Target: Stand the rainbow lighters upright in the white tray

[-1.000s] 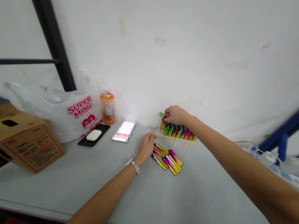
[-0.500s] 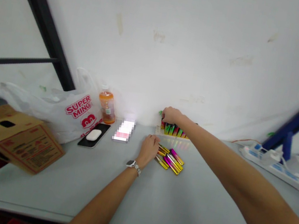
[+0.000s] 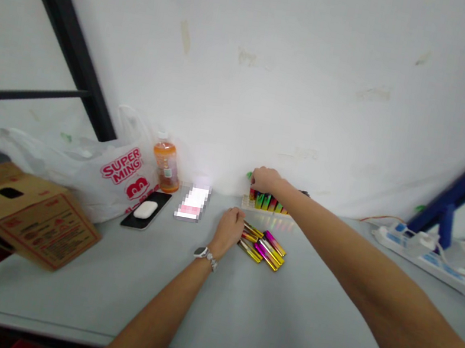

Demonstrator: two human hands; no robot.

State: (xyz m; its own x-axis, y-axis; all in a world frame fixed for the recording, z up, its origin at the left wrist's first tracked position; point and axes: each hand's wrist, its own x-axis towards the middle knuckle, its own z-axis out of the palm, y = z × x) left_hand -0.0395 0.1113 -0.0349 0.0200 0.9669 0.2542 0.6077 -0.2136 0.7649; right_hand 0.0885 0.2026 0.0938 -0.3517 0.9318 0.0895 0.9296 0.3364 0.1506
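Observation:
My right hand (image 3: 265, 180) reaches to the left end of a clear rack (image 3: 248, 205) against the wall. Its fingers are closed over the top of a shiny tube there, mostly covered by the hand. A row of shiny multicoloured tubes (image 3: 266, 201) stands upright in the rack, partly behind my right forearm. My left hand (image 3: 230, 226) rests on the table just left of a loose pile of metallic gold and magenta tubes (image 3: 269, 252). Its fingers are curled together; whatever they hold, if anything, is hidden.
Along the left stand an open cardboard box (image 3: 52, 229), a white plastic bag (image 3: 88, 172), a bottle of orange drink (image 3: 166, 165) and a black phone (image 3: 129, 219) with a white case (image 3: 146, 210) on it. A blurred bright item (image 3: 193, 203) lies nearby. At right is a power strip (image 3: 419, 261).
My left hand has shifted slightly left, a little away from the pile. My right hand stays at the rack's left end, almost unmoved.

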